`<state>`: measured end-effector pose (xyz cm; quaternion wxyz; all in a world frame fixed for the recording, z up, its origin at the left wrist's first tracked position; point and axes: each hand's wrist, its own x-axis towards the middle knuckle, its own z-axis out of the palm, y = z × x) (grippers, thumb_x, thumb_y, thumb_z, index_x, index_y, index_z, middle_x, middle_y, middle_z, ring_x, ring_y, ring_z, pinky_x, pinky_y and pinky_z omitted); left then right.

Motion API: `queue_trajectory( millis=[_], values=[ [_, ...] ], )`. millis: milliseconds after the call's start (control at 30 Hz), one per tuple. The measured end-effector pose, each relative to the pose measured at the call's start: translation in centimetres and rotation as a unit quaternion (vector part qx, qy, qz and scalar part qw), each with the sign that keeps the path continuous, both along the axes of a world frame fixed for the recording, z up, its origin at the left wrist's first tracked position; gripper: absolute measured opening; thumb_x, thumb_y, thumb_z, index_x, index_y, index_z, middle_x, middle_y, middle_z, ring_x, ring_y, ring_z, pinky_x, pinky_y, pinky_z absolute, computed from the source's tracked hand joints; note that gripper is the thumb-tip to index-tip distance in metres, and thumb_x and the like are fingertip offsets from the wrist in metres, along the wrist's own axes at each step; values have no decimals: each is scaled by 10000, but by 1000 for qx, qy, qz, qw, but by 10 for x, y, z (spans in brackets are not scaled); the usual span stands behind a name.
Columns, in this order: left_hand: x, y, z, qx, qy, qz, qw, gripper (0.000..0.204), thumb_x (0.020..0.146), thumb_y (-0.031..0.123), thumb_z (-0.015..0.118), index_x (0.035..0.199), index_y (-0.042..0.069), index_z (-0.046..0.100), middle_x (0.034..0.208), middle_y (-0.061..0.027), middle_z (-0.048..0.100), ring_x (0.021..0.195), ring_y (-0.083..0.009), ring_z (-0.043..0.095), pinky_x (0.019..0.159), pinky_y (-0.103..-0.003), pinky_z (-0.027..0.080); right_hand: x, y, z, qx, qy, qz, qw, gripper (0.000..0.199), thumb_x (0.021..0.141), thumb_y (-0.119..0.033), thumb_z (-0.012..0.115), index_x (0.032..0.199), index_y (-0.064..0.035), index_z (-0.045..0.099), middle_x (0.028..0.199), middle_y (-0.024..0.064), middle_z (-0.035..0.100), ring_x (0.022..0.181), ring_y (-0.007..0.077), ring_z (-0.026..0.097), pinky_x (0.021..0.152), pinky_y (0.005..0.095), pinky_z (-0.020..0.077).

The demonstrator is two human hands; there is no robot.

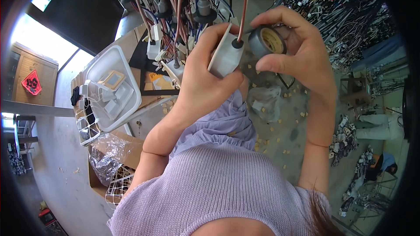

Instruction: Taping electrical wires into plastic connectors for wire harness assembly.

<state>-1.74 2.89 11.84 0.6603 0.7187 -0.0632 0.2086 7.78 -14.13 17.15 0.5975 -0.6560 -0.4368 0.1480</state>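
My left hand (201,74) is closed around a white plastic housing (228,59), with its thumb along the lower side and its fingers over the far edge. A reddish-brown cable (246,4) runs up from a black grommet (237,43) in the housing's end. Just to the right, my right hand (302,43) curls around a roll of grey tape (258,43) with a yellowish core. Its thumb and forefinger lie on either side of the roll, which is very near the housing. The fingers behind the roll are partly hidden.
A dense bunch of wires (177,2) with dark connectors hangs at the far side. To the left, a white plastic tray (131,74) holds white parts, above a cardboard box (97,172) with clear wrap. Heaps of cables (332,8) line the right. Small yellowish scraps dot the floor.
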Motion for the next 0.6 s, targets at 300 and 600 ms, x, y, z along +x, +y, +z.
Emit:
queue_trajectory(
  millis=[300, 600],
  values=[
    [-3, 3, 2, 22, -43, -16, 999, 556, 649, -10, 600, 1194, 5, 490, 984, -79, 571, 907, -141, 555, 812, -263, 452, 11, 7, 30, -124, -280, 111, 946, 532, 618, -182, 847, 1066, -3, 625, 1022, 74, 562, 972, 181, 552, 878, 292, 433],
    [17, -1, -11, 59, -117, 76, 988, 468, 666, -3, 649, 1119, 2, 530, 974, -146, 605, 902, -270, 625, 792, -334, 487, -14, 4, 39, -184, -232, 51, 954, 720, 554, -150, 865, 1202, 14, 598, 1028, 73, 583, 980, 168, 559, 894, 270, 448]
  ],
)
